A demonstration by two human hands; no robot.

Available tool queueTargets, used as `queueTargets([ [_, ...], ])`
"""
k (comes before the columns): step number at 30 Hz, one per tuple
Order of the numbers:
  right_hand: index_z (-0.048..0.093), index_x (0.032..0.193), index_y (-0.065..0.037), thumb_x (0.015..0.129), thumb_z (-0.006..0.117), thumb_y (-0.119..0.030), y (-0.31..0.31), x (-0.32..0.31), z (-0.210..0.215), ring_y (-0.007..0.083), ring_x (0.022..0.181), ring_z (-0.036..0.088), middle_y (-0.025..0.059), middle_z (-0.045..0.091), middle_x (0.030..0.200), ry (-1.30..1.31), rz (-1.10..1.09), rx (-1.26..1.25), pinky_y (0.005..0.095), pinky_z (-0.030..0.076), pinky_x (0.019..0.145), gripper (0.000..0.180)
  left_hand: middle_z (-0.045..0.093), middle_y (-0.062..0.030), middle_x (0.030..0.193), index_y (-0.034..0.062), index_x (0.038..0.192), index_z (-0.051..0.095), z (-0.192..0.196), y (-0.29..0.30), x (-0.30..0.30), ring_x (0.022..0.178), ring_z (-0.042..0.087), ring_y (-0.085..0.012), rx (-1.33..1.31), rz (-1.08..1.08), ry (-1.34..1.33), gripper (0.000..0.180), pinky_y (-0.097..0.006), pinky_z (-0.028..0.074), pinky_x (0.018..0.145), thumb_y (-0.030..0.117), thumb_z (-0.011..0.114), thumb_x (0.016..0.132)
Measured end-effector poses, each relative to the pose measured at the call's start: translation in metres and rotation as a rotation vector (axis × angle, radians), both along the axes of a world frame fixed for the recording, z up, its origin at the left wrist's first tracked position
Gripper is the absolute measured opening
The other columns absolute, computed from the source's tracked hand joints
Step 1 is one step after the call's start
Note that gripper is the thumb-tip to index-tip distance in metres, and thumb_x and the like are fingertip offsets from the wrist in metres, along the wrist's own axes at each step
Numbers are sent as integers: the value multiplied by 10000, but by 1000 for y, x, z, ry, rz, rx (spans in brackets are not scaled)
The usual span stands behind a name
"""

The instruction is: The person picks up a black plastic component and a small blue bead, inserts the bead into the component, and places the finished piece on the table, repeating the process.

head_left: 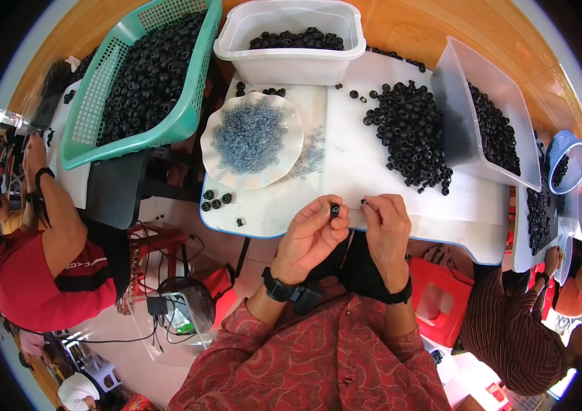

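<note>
My left hand [305, 240] is closed at the table's near edge, pinching a small black plastic cap [335, 210] with a round opening. Beside it, my right hand [388, 233] is closed too, thumb and fingertips together on a tiny dark piece [363, 202] too small to name. The two hands are slightly apart. Beyond them, a pile of black ring-shaped plastic parts [407, 130] lies on the white table [346, 171]. To the left, a white scalloped plate [296, 140] bears many small clear bluish rings [250, 137], with more scattered beside it.
At the back stand a green basket [75, 156] and a white tub [291, 68], both with black parts. A translucent bin [459, 116] stands right of the pile. Several loose black parts [216, 204] lie near the left edge. Co-workers sit on both sides; a red stool [435, 301] is at right.
</note>
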State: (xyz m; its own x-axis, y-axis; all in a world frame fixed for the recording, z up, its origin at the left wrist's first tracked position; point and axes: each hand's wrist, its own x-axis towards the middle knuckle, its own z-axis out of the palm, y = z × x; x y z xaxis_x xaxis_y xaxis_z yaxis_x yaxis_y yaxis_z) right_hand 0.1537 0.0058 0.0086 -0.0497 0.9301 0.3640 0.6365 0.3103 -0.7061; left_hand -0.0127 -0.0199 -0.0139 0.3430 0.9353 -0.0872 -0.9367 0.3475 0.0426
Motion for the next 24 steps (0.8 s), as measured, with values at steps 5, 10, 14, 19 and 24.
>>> queueTargets([
  [5,691,1000,5,856,713,45,-15,-8,28,186,749,668,117,666,938,237,63,-128,283,529,645,151,623,-112,1065,-10,1207,601,-2,-1,2,860,533,-143,1,31,41,221,-266,464,760,96,568,1016],
  [10,684,1041,16,894,700,39,-22,-11,40,103,800,668,91,690,984,356,153,-200,241,537,684,150,633,-96,1054,10,1189,621,1,-2,5,850,555,-134,-16,58,128,199,-274,480,783,74,586,1003],
  [14,679,1054,24,898,690,53,-22,-18,40,122,829,692,98,683,991,477,159,-221,235,552,703,159,637,-75,1063,23,1182,628,2,-5,8,848,575,-121,-12,69,183,194,-265,495,796,102,591,1010],
  [19,681,1058,31,904,680,59,-21,-20,42,138,817,708,107,673,981,384,189,-162,235,570,701,157,643,-60,1076,27,1186,631,4,-5,7,857,592,-118,-25,72,192,193,-262,511,821,107,583,1017],
  [24,693,1066,30,901,680,60,-20,-23,45,135,803,707,110,672,979,375,193,-177,235,573,698,168,649,-59,1079,19,1198,633,2,-6,8,880,611,-117,-24,70,169,200,-247,519,829,83,579,1016],
])
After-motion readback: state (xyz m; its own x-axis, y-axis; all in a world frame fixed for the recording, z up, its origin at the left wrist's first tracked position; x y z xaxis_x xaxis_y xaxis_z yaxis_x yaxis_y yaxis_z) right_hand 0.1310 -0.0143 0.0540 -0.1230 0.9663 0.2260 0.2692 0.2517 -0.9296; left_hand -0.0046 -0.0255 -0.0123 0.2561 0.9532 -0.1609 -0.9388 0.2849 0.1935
